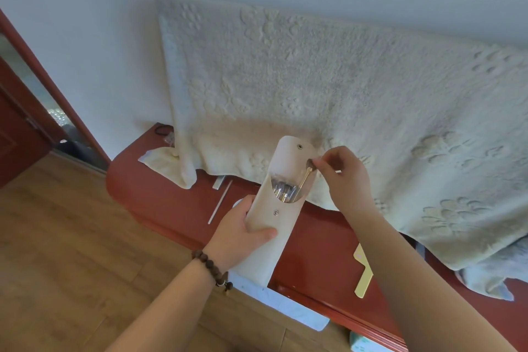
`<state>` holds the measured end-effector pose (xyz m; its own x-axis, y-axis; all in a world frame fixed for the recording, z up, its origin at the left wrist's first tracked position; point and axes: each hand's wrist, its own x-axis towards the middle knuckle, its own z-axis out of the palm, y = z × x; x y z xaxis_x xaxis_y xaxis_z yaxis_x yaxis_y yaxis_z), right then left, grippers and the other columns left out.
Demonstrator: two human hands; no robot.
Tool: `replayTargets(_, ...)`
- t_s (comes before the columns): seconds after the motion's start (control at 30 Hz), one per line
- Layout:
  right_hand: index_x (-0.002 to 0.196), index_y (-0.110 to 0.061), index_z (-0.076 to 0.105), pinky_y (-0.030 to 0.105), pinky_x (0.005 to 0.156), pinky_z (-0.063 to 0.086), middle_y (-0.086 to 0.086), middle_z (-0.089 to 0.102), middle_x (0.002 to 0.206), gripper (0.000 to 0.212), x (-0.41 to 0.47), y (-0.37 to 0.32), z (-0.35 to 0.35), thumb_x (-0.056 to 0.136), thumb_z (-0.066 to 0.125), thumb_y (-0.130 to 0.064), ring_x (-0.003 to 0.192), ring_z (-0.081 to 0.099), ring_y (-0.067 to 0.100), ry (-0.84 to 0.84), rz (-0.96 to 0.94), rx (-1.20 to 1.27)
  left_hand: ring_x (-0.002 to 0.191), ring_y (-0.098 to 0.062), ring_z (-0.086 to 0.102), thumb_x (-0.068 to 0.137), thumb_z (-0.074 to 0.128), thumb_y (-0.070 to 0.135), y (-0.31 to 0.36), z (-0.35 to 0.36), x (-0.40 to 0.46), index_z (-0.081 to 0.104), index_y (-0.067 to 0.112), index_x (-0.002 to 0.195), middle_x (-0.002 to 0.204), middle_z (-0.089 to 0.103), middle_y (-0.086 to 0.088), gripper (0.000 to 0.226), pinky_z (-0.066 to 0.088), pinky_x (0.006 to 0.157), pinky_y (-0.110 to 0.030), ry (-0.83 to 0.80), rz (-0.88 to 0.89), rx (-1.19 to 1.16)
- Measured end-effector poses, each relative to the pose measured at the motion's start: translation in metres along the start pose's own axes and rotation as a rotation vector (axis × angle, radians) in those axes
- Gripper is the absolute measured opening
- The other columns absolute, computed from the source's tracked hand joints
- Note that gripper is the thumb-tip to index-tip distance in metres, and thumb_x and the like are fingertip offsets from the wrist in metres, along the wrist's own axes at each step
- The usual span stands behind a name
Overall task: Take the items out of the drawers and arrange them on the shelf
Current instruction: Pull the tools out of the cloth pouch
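Note:
My left hand [241, 233] grips the lower part of a long cream pouch [275, 217] with snap buttons, held upright over the red cabinet top [160, 188]. The pouch's flap is open and several metal utensils [283, 190] stand inside. My right hand [341, 173] pinches the bowl end of a gold spoon [307, 171] that sticks out of the pouch mouth. A bead bracelet circles my left wrist.
A large cream embossed blanket [328, 88] hangs over the wall-side furniture and drapes onto the cabinet. A white stick [219, 203], a yellow flat piece [363, 274] and a pale sheet [291, 306] lie on the cabinet. Wood floor and a red door are at left.

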<state>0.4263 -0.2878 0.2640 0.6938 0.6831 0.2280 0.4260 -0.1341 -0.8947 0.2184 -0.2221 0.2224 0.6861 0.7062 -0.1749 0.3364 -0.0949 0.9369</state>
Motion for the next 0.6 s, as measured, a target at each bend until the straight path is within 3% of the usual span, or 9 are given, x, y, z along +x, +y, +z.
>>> replayTargets(0.1, 0.083, -0.019, 0.06, 0.006, 0.064, 0.04, -0.008, 0.064, 0.076, 0.018, -0.011, 0.003, 0.015, 0.078, 0.075, -0.027, 0.068, 0.056, 0.0, -0.073, 0.06, 0.049, 0.087, -0.006, 0.066, 0.075, 0.077, 0.024, -0.002, -0.004, -0.001, 0.053, 0.031, 0.105, 0.101, 0.066, 0.01, 0.039, 0.055, 0.066, -0.021, 0.047, -0.012, 0.0)
replayTargets(0.23, 0.079, -0.019, 0.061, 0.012, 0.064, 0.042, -0.006, 0.063, 0.075, 0.014, -0.027, 0.009, 0.034, 0.079, 0.074, -0.023, 0.073, 0.058, 0.01, -0.2, 0.079, 0.047, 0.087, -0.006, 0.066, 0.075, 0.076, 0.023, -0.008, -0.007, 0.0, 0.053, 0.032, 0.105, 0.1, 0.066, 0.01, 0.039, 0.056, 0.068, -0.023, 0.07, -0.024, -0.011)
replayTargets(0.37, 0.079, -0.016, 0.058, 0.033, 0.064, 0.051, 0.009, 0.064, 0.076, 0.011, -0.013, 0.01, 0.037, 0.085, 0.067, -0.017, 0.068, 0.06, 0.017, -0.13, 0.189, 0.168, 0.085, 0.001, 0.065, 0.075, 0.075, 0.025, -0.021, -0.008, -0.002, 0.053, 0.038, 0.104, 0.097, 0.066, 0.015, 0.039, 0.054, 0.066, -0.02, 0.052, -0.038, 0.011)
replayTargets(0.5, 0.082, -0.012, 0.052, 0.03, 0.055, 0.057, 0.013, 0.067, 0.075, 0.013, 0.01, 0.024, 0.028, 0.09, 0.061, -0.012, 0.064, 0.069, 0.021, 0.007, 0.311, 0.377, 0.087, -0.003, 0.065, 0.075, 0.075, 0.027, -0.043, -0.012, -0.006, 0.053, 0.038, 0.106, 0.098, 0.066, 0.015, 0.039, 0.055, 0.067, -0.022, 0.077, -0.11, 0.023)
replayTargets(0.6, 0.083, -0.009, 0.053, 0.033, 0.053, 0.058, 0.013, 0.064, 0.071, 0.012, 0.012, 0.057, 0.033, 0.089, 0.063, -0.009, 0.058, 0.068, 0.02, -0.01, 0.406, 0.277, 0.088, -0.007, 0.066, 0.076, 0.076, 0.023, -0.06, -0.018, -0.01, 0.053, 0.034, 0.106, 0.101, 0.066, 0.01, 0.039, 0.056, 0.066, -0.024, 0.159, -0.2, 0.002)
